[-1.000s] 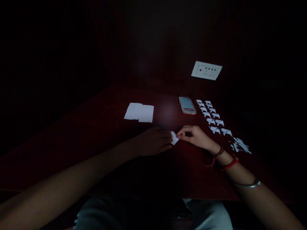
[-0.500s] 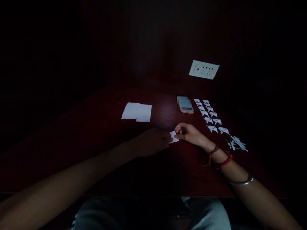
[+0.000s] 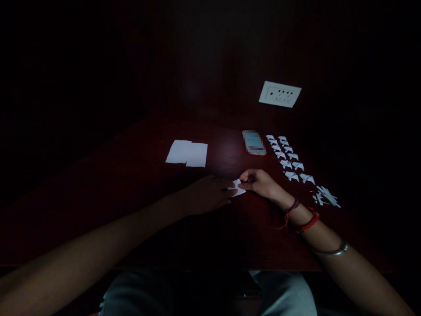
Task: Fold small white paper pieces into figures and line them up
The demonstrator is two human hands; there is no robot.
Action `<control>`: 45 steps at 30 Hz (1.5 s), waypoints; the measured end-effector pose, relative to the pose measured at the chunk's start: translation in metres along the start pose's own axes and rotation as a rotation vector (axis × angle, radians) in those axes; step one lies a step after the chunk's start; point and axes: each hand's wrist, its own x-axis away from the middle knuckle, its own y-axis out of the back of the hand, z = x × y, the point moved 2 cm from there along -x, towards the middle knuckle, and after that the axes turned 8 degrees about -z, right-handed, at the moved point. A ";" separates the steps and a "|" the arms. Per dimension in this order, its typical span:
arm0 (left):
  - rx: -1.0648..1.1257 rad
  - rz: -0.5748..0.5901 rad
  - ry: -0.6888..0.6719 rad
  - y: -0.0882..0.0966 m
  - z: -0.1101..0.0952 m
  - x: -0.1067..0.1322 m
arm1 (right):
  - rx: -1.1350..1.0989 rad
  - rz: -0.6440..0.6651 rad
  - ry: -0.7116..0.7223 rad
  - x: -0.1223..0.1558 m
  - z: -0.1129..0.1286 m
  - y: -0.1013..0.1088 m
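Note:
A small white piece of paper (image 3: 237,188) lies on the dark red table (image 3: 138,184), pinched from both sides. My left hand (image 3: 208,194) presses its left edge with closed fingers. My right hand (image 3: 259,183) pinches its right edge with fingertips together; red thread bands and a metal bangle sit on that wrist. The scene is very dim.
Two white paper sheets (image 3: 187,153) overlap at the table's middle left. A phone (image 3: 254,142) lies beyond my hands. Several small folded paper pieces (image 3: 289,158) stand in two rows at the right, with paper scraps (image 3: 324,196) nearer. A white wall socket plate (image 3: 279,94) is behind.
Both hands have kept hold of the small paper, with only a slight shift of the fingers and of the paper's angle. The view has drifted a little.

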 end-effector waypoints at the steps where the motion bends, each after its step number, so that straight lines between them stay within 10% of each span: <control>1: -0.004 -0.002 -0.002 0.000 0.000 0.000 | -0.014 -0.002 -0.001 0.000 0.001 0.000; 45: -0.010 0.010 -0.019 -0.004 0.001 0.001 | 0.161 -0.111 0.088 0.008 0.016 0.001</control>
